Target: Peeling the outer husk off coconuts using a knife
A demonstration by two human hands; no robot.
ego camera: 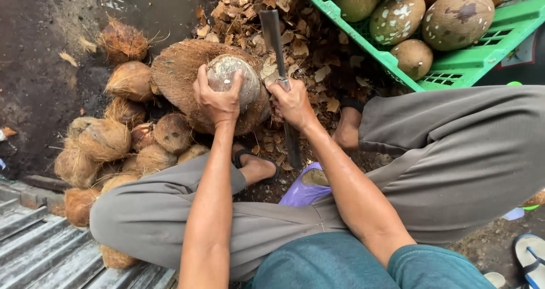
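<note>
My left hand (218, 99) grips a rounded, partly peeled coconut (233, 79) and presses it on a large fibrous husk block (176, 68). Just right of the coconut, my right hand (293, 103) is closed around the handle of a long dark cleaver (271, 31), its blade pointing away from me over the chips. I sit low with knees spread, my sandalled feet on either side of the block.
A heap of brown hairy coconuts (108, 141) lies at the left. A green plastic crate (454, 68) of peeled coconuts stands at the top right. Brown shell chips (306, 45) cover the ground ahead. A purple scoop (304, 190) lies between my legs. Corrugated metal (40, 249) is at bottom left.
</note>
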